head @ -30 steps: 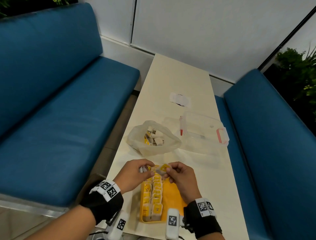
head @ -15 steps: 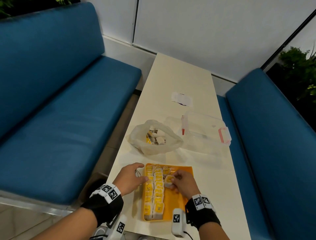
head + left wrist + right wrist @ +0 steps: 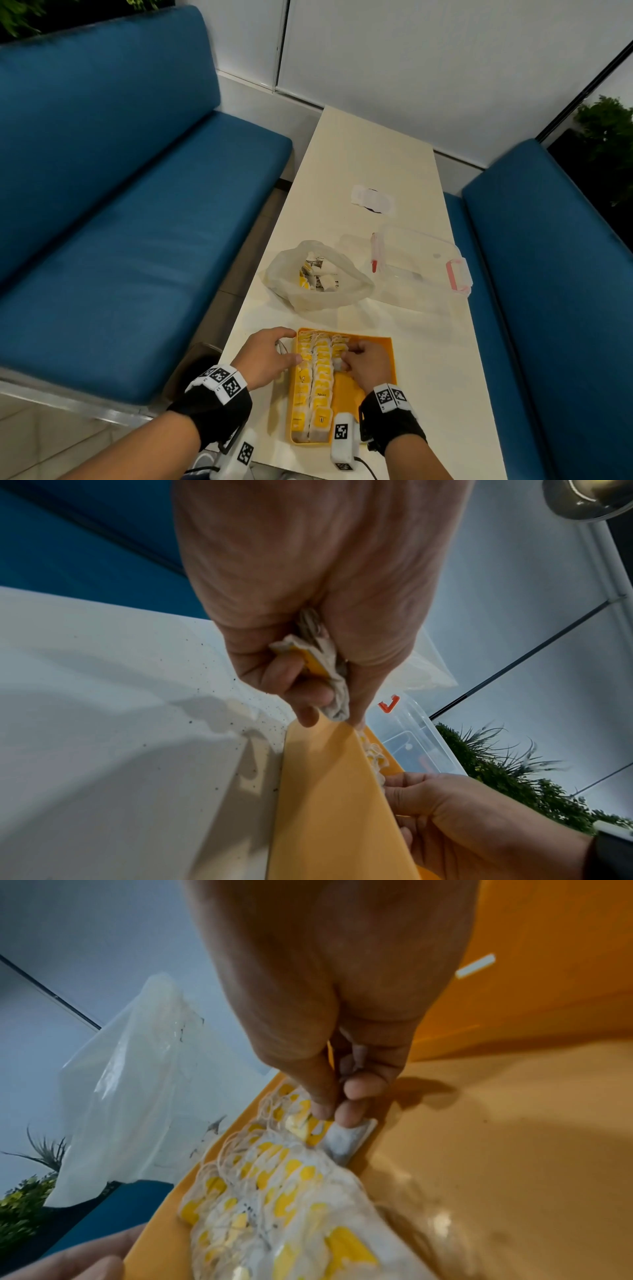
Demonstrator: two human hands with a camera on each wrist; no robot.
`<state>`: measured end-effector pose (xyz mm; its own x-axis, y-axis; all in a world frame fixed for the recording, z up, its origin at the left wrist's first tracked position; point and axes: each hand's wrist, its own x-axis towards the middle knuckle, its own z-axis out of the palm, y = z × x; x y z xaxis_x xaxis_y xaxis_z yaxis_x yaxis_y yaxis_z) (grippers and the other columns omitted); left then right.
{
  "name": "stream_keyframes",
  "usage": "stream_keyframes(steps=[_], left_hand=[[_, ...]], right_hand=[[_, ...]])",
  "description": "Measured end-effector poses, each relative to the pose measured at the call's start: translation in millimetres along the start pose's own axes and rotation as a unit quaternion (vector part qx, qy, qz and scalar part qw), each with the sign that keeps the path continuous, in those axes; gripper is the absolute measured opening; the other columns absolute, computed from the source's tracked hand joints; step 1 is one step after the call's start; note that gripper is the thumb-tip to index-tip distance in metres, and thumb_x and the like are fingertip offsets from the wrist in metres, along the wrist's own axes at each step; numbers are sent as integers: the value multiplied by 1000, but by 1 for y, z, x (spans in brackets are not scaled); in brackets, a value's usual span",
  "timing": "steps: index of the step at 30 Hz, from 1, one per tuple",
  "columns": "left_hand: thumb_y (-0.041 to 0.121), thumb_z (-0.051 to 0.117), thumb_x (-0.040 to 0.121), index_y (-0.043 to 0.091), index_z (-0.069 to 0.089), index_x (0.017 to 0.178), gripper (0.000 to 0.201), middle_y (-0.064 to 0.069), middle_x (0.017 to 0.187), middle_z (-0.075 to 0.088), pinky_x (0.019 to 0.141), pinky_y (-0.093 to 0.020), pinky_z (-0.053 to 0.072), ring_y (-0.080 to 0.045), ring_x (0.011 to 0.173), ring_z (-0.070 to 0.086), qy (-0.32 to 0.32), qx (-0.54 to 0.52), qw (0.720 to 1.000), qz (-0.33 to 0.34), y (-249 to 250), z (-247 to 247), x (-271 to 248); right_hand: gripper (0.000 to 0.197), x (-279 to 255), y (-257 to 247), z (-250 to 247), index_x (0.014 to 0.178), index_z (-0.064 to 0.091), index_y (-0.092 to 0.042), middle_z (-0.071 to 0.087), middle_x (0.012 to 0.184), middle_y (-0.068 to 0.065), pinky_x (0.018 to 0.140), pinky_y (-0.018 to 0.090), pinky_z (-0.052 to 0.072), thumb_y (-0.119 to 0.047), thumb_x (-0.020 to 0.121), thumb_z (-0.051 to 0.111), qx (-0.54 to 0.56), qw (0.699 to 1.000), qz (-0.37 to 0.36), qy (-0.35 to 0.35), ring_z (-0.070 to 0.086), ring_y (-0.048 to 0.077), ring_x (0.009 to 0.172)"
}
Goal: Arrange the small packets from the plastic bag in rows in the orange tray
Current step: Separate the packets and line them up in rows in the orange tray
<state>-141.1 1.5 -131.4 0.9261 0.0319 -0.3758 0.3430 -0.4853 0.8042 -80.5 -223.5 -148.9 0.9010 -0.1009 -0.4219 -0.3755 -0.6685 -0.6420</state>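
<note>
Right hand (image 3: 364, 363) apparently pinches packet (image 3: 349, 1135) in orange tray (image 3: 383, 346).

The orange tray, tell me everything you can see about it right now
The orange tray is a shallow rectangular dish of smooth, plastic-looking material with a low raised rim, lying flat at the near end of the table. Two full rows of small packets fill its left side, and a third row is started at the far end; the right part is bare. The left hand rests at its left rim, holding spare packets. The right hand reaches inside, pinching a packet.
</note>
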Motion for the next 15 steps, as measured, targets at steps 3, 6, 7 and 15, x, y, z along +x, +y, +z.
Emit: stream_keyframes(steps=[3, 6, 7, 15], left_hand=[[34, 77, 88, 25, 57, 140, 57, 2, 141, 60, 102, -26, 43, -16, 127, 54, -5, 1, 1000, 0, 1, -1, 0], [35, 78, 88, 26, 58, 140, 57, 2, 141, 60, 102, -27, 43, -16, 127, 55, -9, -1, 1000, -3, 2, -1, -1], [35, 78, 88, 26, 58, 140, 57, 2, 141, 60, 102, -27, 44, -16, 127, 55, -10, -2, 1000, -4, 2, -2, -1], [32, 75, 91, 20, 73, 110, 23, -4, 105, 72, 59, -21, 52, -10, 74, 64, -7, -120, 992, -48, 8, -15, -2]], right_hand=[[7, 1, -1, 4, 93, 73, -12, 72, 83, 1, 63, 22, 54, -10, 87, 70, 4, 1000, 7, 15, 68, 13, 73], [5, 3, 0, 7, 88, 73, -16, 75, 79, 5, 76, 42, 61, -12, 85, 73, 20, 999, 31, 14, 72, 23, 75], [5, 2, -1, 7, 88, 73, -15, 75, 78, 7, 75, 41, 62, -12, 85, 73, 30, 999, 38, 13, 72, 23, 72], [6, -13, -6, -10, 78, 71, -13, 73, 68, 6, 73, 39, 61, -11, 83, 68, 44, 998, 38, 38, 67, 17, 60]])
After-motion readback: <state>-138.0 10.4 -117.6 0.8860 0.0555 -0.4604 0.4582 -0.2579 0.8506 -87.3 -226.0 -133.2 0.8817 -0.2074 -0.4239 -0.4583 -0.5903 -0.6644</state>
